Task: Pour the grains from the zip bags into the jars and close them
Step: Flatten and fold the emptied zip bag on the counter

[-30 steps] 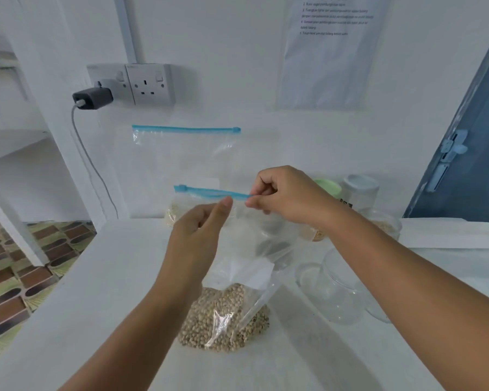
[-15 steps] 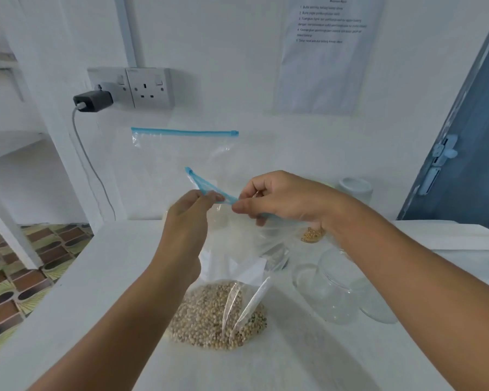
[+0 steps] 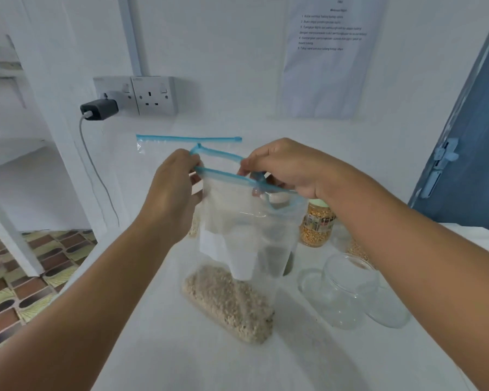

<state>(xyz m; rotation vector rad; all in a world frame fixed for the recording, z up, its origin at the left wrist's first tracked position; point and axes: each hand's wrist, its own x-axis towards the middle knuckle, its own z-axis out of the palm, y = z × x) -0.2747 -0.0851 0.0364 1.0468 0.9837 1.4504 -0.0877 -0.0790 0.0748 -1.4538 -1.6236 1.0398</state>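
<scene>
Now our left hand [image 3: 175,193] and right hand [image 3: 283,170] pinch the clear zip bag's blue top [image 3: 223,173]; we should pull gently, keeping the tan grains [image 3: 229,300] inside.

Both hands raised ahead, left hand [image 3: 172,193] and right hand [image 3: 285,167] pinching (fingers curled), forearms extended

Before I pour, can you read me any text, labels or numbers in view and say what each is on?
Paper sheet on the wall: a heading and numbered lines "1" to "5", the wording too blurred to read.
Label on the jar of yellow grains: printed, too small to read.
Zip bag held by both hands: white patch, no readable text.
</scene>
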